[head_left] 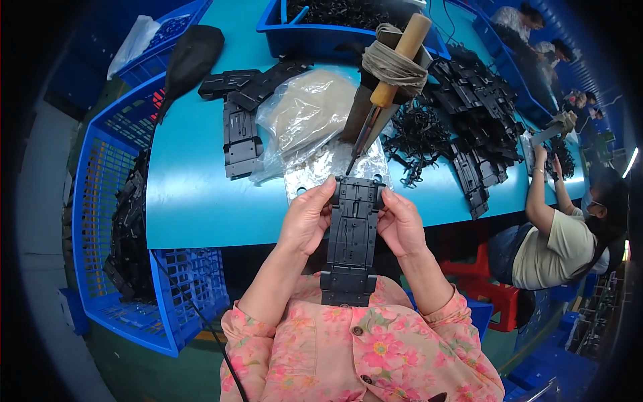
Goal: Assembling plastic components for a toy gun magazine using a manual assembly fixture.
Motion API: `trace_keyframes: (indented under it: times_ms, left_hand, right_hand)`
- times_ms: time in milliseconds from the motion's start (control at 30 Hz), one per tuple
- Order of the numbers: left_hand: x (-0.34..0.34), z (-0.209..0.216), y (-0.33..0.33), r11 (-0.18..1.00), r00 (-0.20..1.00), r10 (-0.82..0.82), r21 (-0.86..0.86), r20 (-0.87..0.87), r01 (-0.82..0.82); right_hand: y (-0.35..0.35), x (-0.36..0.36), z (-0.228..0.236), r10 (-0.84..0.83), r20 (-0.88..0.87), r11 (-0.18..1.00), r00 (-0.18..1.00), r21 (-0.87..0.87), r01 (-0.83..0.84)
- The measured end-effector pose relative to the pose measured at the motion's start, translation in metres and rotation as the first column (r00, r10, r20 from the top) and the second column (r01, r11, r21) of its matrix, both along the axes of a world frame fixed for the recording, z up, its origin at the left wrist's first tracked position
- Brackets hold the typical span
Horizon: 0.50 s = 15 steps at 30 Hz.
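Note:
Between my two hands is a long black plastic chassis-like part, its far end over the table edge and its near end close to my shirt. My left hand grips the far left corner, thumb on top. On the opposite corner my right hand is closed in the same way. A soldering-iron-like tool with a wooden handle and cloth wrapping slants down, its thin metal tip close to the part's far edge. Whether they touch I cannot tell. Under the tool lies a silvery plate with holes.
A clear plastic bag and similar black parts lie left of the tool. Right are small black pieces and piled parts. A blue bin stands behind, a blue crate at left. A co-worker sits at right.

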<state>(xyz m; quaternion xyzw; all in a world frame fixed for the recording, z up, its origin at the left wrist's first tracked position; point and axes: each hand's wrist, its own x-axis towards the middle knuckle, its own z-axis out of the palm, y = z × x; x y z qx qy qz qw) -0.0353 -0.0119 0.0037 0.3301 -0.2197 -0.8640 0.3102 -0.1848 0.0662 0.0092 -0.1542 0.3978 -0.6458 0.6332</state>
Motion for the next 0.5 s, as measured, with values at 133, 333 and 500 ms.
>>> trace_keyframes:
  times_ms: [133,333,500]
  left_hand:
    - [-0.001,0.0017,-0.0018,1.0,1.0,0.002,0.005,-0.02,-0.002]
    - [-0.0032,0.0047,-0.0027,1.0,1.0,0.014,0.012,-0.025,-0.014]
    - [-0.0022,0.0018,-0.0041,1.0,1.0,0.007,0.003,-0.016,-0.007]
  right_hand:
    - [-0.001,-0.0011,0.0028,-0.004,-0.002,1.0,1.0,-0.018,0.004]
    - [-0.0019,-0.0023,-0.0011,-0.002,-0.022,0.999,1.0,-0.039,0.001]
    - [-0.0043,-0.0001,0.0022,-0.023,-0.039,1.0,0.999,-0.018,0.022]
